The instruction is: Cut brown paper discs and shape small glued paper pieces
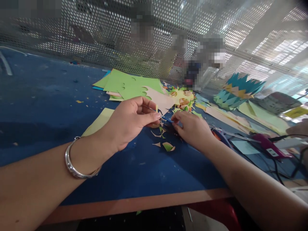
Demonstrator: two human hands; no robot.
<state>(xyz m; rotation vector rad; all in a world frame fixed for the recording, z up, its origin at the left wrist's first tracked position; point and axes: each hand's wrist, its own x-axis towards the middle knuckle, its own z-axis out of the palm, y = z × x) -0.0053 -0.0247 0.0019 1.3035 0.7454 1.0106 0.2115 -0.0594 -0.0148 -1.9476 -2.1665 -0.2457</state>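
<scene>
Looks mid-cut, pinching paper piece (157, 108) in left hand (132, 120) and blue tool (166, 119) in right hand (192, 127), amid cut scraps (168, 147), with green sheets (122, 79) apparently left.

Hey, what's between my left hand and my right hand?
In the head view: a slim blue item at your right hand, plus loose paper scraps on the table.

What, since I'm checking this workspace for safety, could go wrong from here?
The slim blue item in the right hand reaches close to the left hand's fingertips, so a slip might jab them. The small yellowish piece at the left fingertips could drop among the loose paper scraps and be hard to pick out. Cables near the purple power strip might snag the right forearm.
</scene>
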